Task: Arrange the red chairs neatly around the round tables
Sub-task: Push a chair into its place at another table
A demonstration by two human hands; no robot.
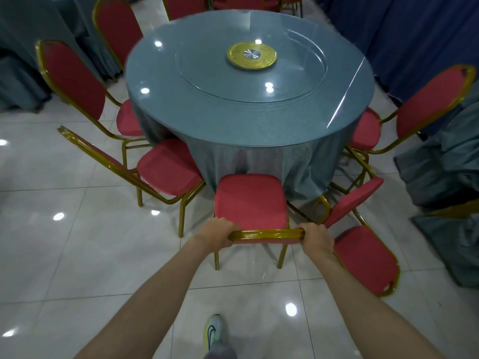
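Chair at left [166, 167]: seat tucked against the table's edge; back leaning outward
Left hand [219, 233]: fingers curled tight round the left end of the gold top rail [265, 234]
Held chair [250, 200]: upright, square before the round table [248, 107]; seat front touching the hanging cloth [233, 156]
Right hand [315, 238]: wrapped round the rail's right end
Turned chair [365, 257]: just beside the gripped one; back nearer the table, seat facing away
Far-right chair [430, 104]: seat at the table's edge

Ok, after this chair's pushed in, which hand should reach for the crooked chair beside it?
Right, probably. The right hand grips the held chair's top rail at the end next to the crooked chair; the left hand holds the far end, and would have to cross over.
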